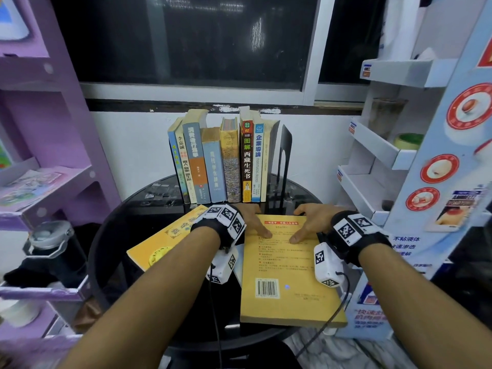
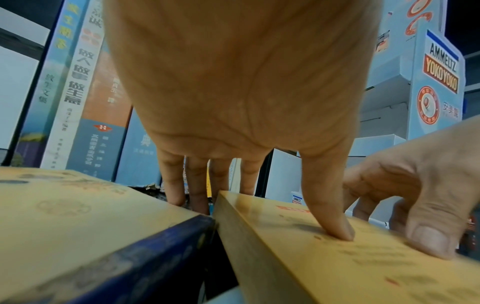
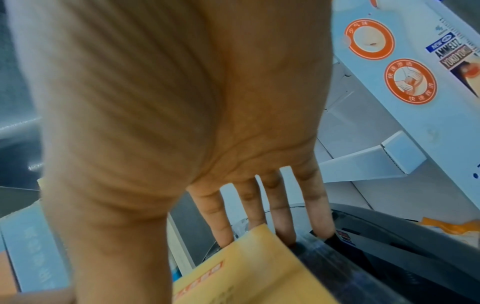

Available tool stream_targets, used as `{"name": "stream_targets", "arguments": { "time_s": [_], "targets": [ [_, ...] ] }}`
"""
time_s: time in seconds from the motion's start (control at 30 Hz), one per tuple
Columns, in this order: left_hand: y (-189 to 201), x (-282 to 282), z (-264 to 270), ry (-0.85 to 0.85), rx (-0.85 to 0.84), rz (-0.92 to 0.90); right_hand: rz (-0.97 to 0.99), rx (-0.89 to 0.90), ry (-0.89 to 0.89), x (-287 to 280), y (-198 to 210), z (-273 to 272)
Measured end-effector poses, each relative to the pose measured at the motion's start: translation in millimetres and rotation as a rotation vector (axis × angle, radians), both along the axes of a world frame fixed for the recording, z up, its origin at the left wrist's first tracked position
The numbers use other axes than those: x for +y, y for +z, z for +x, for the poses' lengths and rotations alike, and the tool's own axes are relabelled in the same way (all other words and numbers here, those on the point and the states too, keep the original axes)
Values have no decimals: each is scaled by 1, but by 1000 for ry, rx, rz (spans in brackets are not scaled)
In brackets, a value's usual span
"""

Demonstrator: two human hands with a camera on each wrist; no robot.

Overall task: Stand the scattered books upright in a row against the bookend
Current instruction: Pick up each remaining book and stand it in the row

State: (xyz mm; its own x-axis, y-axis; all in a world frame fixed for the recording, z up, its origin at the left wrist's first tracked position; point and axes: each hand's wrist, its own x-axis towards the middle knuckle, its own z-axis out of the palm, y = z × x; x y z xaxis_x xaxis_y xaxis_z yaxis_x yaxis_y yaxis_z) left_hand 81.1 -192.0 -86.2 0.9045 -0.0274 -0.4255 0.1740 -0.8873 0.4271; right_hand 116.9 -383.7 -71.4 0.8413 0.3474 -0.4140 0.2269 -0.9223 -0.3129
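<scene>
Leftmost, at about nine o'clock from the table's middle, a purple shelf unit stands with a grey-lidded bottle on a lower ledge. On the round black table, toward eight o'clock, a yellow book with a dark blue spine lies flat, partly under the left wrist. At twelve o'clock a row of upright books stands with spines facing the person, its right end against a black metal bookend at about one o'clock; the leftmost books lean slightly. Nearer, at six o'clock, a yellow paperback lies flat, back cover and barcode up, overhanging the table's near edge. The left hand sits at the paperback's far left corner: its thumb presses down on the cover while the four fingers, slightly spread and nearly straight, reach down past the far edge, between the two yellow books in the left wrist view. The right hand mirrors it at the far right corner, thumb on the cover; in the right wrist view its fingers are spread apart and point down behind the book's far edge to the tabletop, so both hands pinch that far edge between thumb and fingers. At three o'clock a white and pale blue cardboard display stand carries red circular graphics.
</scene>
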Motion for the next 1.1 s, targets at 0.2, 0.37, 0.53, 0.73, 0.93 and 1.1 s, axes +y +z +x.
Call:
{"name": "stream_targets", "arguments": {
  "time_s": [0.2, 0.37, 0.53, 0.73, 0.93, 1.1],
  "targets": [
    [-1, 1, 3, -32, -83, 27, -20, -61, 40, 1, 0, 2],
    [4, -1, 3, -38, -161, 8, -9, -76, 42, 1, 1, 5],
    [10, -3, 2, 28, -185, -107, 25, -91, 30, -1, 4, 5],
    [21, -2, -2, 78, -194, -303, 107, -92, -31, -5, 14, 5],
    [37, 0, -6, 105, -233, -435, 159, -32, -20, -10, 32, 3],
    [55, 3, -11, 122, -260, -530, 217, -21, -14, -11, 54, -4]
  ]
}}
